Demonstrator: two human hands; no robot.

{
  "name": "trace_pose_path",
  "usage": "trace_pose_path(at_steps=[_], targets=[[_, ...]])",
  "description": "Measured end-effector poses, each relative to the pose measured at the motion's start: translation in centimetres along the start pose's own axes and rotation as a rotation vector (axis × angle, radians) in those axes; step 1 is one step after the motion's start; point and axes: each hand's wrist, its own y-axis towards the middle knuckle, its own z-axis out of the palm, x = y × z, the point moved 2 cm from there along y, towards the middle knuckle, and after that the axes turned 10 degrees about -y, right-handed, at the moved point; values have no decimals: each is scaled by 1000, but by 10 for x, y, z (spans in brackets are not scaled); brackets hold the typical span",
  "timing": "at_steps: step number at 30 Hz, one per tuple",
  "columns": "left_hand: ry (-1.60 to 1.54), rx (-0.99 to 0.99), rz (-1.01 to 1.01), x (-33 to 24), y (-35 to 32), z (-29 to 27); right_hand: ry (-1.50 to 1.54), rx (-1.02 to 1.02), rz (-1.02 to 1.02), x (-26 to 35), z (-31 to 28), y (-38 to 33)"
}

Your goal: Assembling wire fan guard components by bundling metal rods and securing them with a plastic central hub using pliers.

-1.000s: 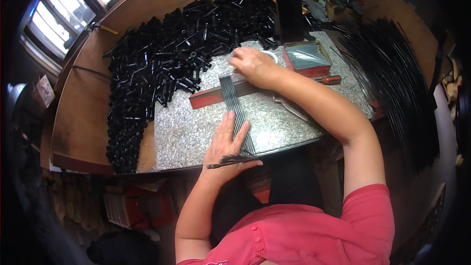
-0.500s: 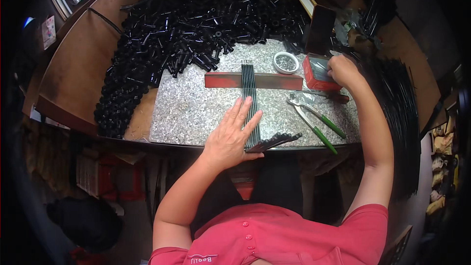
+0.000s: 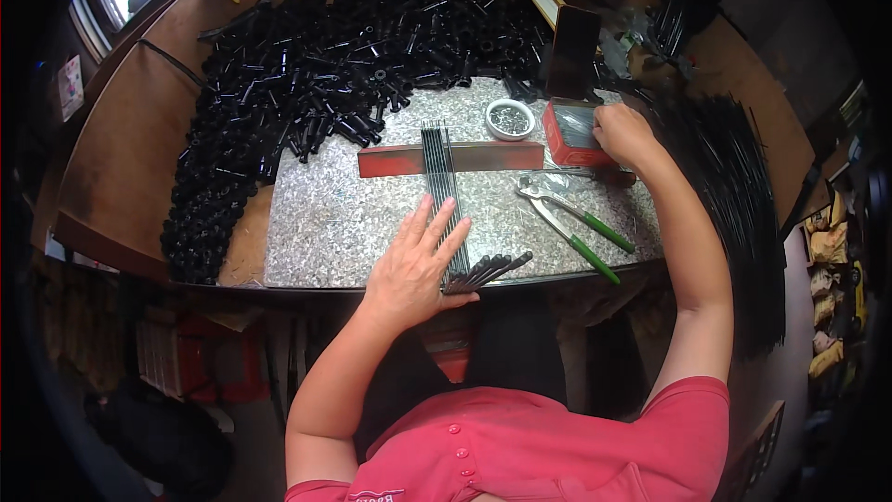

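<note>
A worker's 2 bare hands at a speckled worktop [image 3: 325, 232]: L hand [image 3: 412, 260] lies flat, fingers spread, on a row of thin dark rods [image 3: 434, 156], which crosses over a red-and-dark bar [image 3: 386, 161], dark ends fanned out nr the thumb at the front edge. R hand [image 3: 624, 135], fingers curled, is at a red box [image 3: 563, 138] w/ thin grey pcs; can't tell if it grips any. Nearby: a white dish [image 3: 510, 137] of small metal bits, pliers [image 3: 593, 257] w/ green handles; behind, a pile of blk parts [image 3: 307, 70].
</note>
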Motion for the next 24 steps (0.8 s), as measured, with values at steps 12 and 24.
trace_pose_path(at_steps=[12, 24], targets=[[-4, 3, -3, 0, 0, 2, 229, -667, -381, 68, -17, 1], [15, 17, -8, 0, 1, 2, -84, -590, -513, 143, 1, 21]])
